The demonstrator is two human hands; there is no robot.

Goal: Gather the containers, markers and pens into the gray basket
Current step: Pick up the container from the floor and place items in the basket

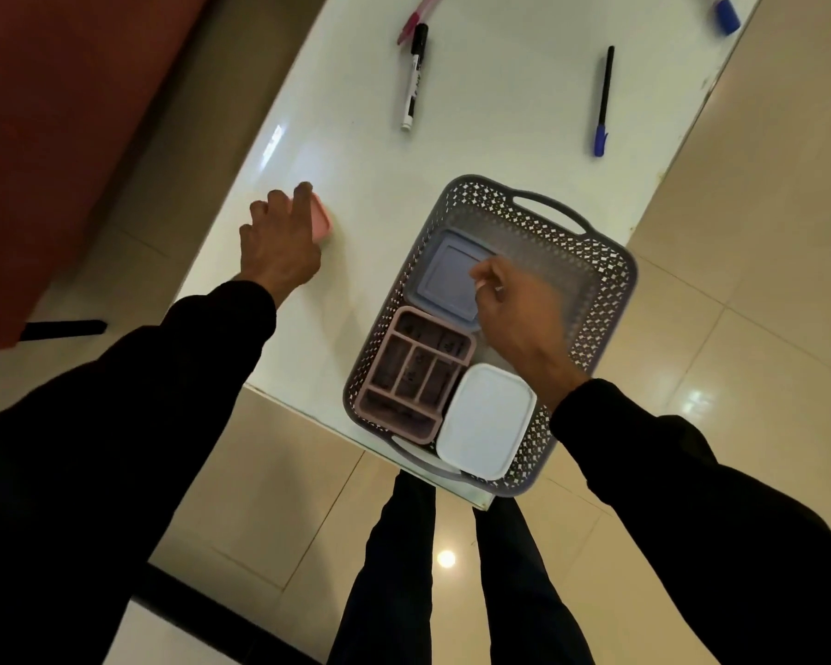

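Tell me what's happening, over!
Left hand on pink container. Right hand over gray basket. Pens still out. Nothing blocking.

1. Table top (500,136) looked glossy, smooth, white; it threw back glare.
2. Gray basket (610,300) was perforated plastic, matt.
3. White container lid (485,419) was smooth plastic, slight sheen.
4. Floor tiles (739,280) were polished and reflective.
5. My sleeves (164,376) were dark matt cloth.

Single head-worn wide-angle view, looking steeply down from above, close over near end of tabletop (346,151); floor (739,328) visible both sides.
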